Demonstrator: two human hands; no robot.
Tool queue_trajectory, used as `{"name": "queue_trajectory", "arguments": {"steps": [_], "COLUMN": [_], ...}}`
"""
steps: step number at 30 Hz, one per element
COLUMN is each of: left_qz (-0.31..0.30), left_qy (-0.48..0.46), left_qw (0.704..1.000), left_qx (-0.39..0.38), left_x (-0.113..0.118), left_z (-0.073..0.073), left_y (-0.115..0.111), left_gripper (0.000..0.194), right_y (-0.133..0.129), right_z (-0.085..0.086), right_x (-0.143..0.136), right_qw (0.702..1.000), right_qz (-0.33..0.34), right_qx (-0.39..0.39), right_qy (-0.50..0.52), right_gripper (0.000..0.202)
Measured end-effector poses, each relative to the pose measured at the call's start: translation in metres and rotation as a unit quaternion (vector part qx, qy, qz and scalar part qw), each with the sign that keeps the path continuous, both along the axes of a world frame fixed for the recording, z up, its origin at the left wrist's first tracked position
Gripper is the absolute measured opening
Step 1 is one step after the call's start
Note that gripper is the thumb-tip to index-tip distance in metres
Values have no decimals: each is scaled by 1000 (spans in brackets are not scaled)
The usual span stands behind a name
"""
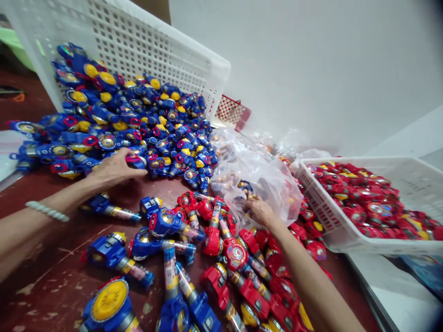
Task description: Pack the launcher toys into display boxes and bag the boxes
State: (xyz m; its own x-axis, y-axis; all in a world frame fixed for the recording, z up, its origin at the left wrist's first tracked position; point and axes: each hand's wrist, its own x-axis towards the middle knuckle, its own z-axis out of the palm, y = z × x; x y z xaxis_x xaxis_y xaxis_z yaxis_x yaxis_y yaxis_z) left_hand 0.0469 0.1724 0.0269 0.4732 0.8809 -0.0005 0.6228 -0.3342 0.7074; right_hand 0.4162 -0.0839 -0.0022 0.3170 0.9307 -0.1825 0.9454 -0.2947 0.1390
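Observation:
At the front edge of a large heap of blue toys (114, 122) with yellow discs, my left hand (112, 169) curls its thumb and fingers round a blue toy (136, 161) with a pink ring. My right hand (260, 210) is at the mouth of a clear plastic bag (259, 173), its fingers closed at a small dark blue and gold piece (245, 186). Part of those fingers is hidden by the bag film. Between my arms lie blue toys with clear candy-filled tubes (136, 271). Red toys with similar tubes (235, 253) lie beneath my right forearm.
A white perforated basket (173, 55) lies tipped on its side behind the blue heap. At right, another white basket (321, 221) holds red toys. More clear bags lie along the white wall (311, 69). The dark red tabletop (44, 272) is scuffed.

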Motion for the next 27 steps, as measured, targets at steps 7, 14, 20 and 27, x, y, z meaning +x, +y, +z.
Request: {"name": "queue_trajectory", "arguments": {"steps": [7,14,20,27], "left_qz": [8,14,-7,-65], "left_qy": [-451,-436,-468,-465], "left_qw": [800,762,731,751], "left_qx": [-396,-478,-497,-464], "left_x": [-16,-3,3,-9], "left_z": [23,31,29,29], "left_y": [-35,-104,-154,-172], "left_gripper": [30,27,25,28], "right_y": [-4,-23,-37,-46], "right_z": [17,57,51,44], "right_x": [-2,-127,-231,-242], "right_qw": [998,936,911,886], "right_qz": [-12,77,121,131], "right_qx": [68,272,309,363], "right_qy": [7,209,246,257], "right_gripper": [16,27,22,23]}}
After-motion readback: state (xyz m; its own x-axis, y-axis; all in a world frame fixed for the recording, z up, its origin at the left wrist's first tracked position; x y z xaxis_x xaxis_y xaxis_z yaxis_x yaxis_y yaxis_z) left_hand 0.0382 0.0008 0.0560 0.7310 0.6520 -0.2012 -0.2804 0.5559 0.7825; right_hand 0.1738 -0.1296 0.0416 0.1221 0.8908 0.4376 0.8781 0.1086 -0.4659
